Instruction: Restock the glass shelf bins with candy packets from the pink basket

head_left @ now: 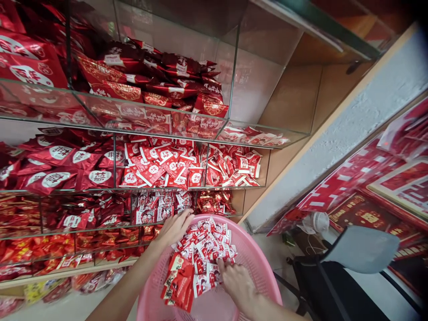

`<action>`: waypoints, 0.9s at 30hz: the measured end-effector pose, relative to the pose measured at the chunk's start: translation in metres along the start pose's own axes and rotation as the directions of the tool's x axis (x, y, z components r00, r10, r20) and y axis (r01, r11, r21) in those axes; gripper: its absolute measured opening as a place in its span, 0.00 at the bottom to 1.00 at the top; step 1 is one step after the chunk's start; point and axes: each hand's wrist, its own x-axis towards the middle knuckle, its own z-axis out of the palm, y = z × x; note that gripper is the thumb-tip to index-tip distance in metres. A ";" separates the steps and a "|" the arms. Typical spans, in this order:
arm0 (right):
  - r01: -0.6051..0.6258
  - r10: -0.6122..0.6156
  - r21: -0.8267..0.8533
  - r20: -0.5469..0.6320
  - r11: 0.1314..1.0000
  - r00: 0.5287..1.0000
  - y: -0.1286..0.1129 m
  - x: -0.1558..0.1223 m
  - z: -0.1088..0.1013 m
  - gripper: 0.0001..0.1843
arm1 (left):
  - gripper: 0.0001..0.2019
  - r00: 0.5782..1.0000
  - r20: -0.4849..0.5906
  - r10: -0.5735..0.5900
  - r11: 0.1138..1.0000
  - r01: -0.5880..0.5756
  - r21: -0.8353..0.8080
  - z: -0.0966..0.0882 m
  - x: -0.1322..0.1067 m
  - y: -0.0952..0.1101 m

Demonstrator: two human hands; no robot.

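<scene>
A pink plastic basket [259, 249] holds a heap of small red-and-white packets [205, 240] printed with cartoon figures. Larger red packets [180, 278] lie at its near left side. My right hand [237, 283] is inside the basket, its fingers curled against a small packet [213, 273] on the heap; the fingertips are partly hidden. At the basket's far left rim, my left hand [175, 229] has its fingers stretched out, close to the shelf compartment of similar cartoon packets [155, 207]. Nothing shows in the left hand.
Glass-fronted shelves [160, 127] with red packets in divided compartments rise ahead and to the left. At the right stands a black-and-grey chair [361, 249], beside red printed goods [371, 214] along the wall. Bagged goods [50, 290] lie under the lowest shelf.
</scene>
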 end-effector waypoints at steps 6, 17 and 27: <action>0.057 -0.072 0.126 0.122 0.990 0.990 0.012 -0.011 -0.074 0.22 | 0.21 1.000 -0.001 -0.008 1.000 0.008 -0.022 0.001 -0.001 -0.001; 0.637 0.164 0.413 -0.896 0.651 0.413 0.113 -0.023 -0.347 0.10 | 0.22 0.999 -0.024 -0.023 0.997 0.021 -0.075 0.001 -0.002 -0.001; 0.312 0.120 0.586 -0.582 0.748 0.804 0.140 0.114 -0.403 0.06 | 0.21 0.998 -0.049 -0.036 0.995 0.031 -0.094 0.002 -0.004 -0.002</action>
